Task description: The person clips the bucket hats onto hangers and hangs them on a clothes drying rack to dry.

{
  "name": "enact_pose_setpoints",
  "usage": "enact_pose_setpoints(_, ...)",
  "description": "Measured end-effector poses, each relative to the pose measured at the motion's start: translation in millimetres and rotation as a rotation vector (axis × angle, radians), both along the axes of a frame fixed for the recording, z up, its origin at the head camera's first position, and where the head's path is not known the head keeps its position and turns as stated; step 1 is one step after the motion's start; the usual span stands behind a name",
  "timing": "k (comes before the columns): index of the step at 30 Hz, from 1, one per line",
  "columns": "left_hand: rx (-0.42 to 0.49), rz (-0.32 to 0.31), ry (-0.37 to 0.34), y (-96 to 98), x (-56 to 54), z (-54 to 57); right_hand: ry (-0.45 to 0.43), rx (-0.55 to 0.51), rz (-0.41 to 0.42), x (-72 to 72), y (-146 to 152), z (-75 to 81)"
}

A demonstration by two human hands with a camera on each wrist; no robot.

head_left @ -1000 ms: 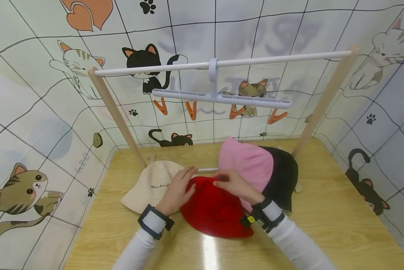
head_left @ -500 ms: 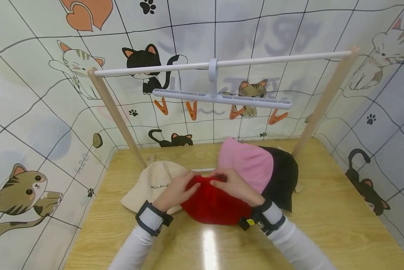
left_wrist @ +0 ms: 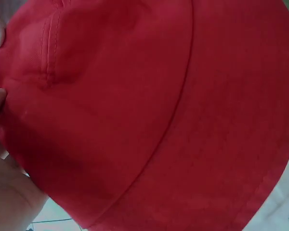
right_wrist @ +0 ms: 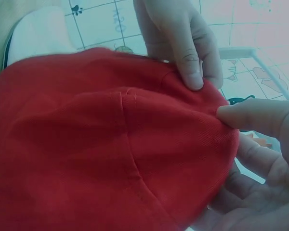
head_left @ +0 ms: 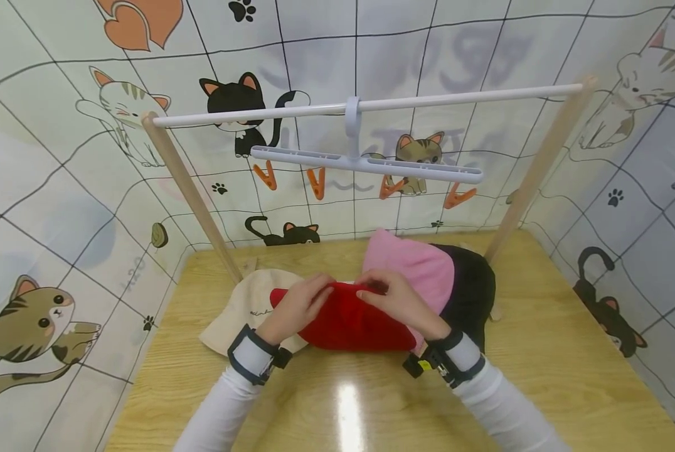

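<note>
A red bucket hat (head_left: 354, 323) is held between both hands over the middle of the table. My left hand (head_left: 299, 307) pinches the hat's top at its left part. At the right part of the top, my right hand (head_left: 402, 303) pinches the cloth between thumb and fingers. In the right wrist view, the right thumb (right_wrist: 253, 115) presses on the crown of the hat, its fingers behind the cloth. The left wrist view is mostly filled by the hat's seamed crown and wide brim (left_wrist: 236, 110). A cream hat (head_left: 230, 317) lies left, partly covered by the red one.
Right of the hands lie a pink hat (head_left: 416, 270) and a black hat (head_left: 473, 295), overlapping. Behind stands a rack with a white rod (head_left: 456, 97) on wooden posts (head_left: 193, 194). From it hangs a pale hanger (head_left: 366, 164) with several orange clips (head_left: 317, 183).
Both hands have gathered and gripped the red hat's top. Its front brim has risen off the table toward the rack, and its left side now shows beyond the left hand.
</note>
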State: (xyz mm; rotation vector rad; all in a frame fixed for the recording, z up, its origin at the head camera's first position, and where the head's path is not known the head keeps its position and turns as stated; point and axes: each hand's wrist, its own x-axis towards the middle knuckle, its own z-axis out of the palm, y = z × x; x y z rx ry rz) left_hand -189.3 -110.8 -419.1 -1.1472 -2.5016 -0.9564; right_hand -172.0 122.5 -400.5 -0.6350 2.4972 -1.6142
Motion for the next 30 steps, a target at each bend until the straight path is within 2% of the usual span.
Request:
enact_pose_setpoints(2, 0.002, 0.0, 0.002, 0.7, 0.4, 3.8, 0.021, 0.005, 0.001, 5.3, -0.2, 12.4)
enact_pose_setpoints(6, 0.011, -0.004, 0.003, 2.8, 0.1, 9.0, 0.051, 0.019, 0.006, 4.4, 4.1, 18.6)
enact_pose_setpoints(7, 0.016, -0.004, 0.005, 3.7, -0.1, 9.3, 0.054, 0.021, 0.008, 4.1, 5.9, 19.4)
enact_pose_setpoints(9, 0.024, -0.003, 0.015, 5.8, -0.4, 9.7, 0.058, 0.026, 0.007, -1.6, 10.9, 11.2)
enact_pose_setpoints(14, 0.043, -0.005, 0.041, 12.1, -1.8, 8.9, 0.058, 0.032, 0.002, -1.3, 20.0, 13.5)
enact_pose_setpoints(19, 0.076, -0.03, 0.038, 17.5, -3.2, 10.8, 0.056, 0.032, -0.021, 0.3, 28.8, 17.1)
enact_pose_setpoints(30, 0.086, -0.041, 0.071, 27.8, -9.2, 14.0, 0.073, 0.05, -0.069, -2.2, 45.2, 22.9)
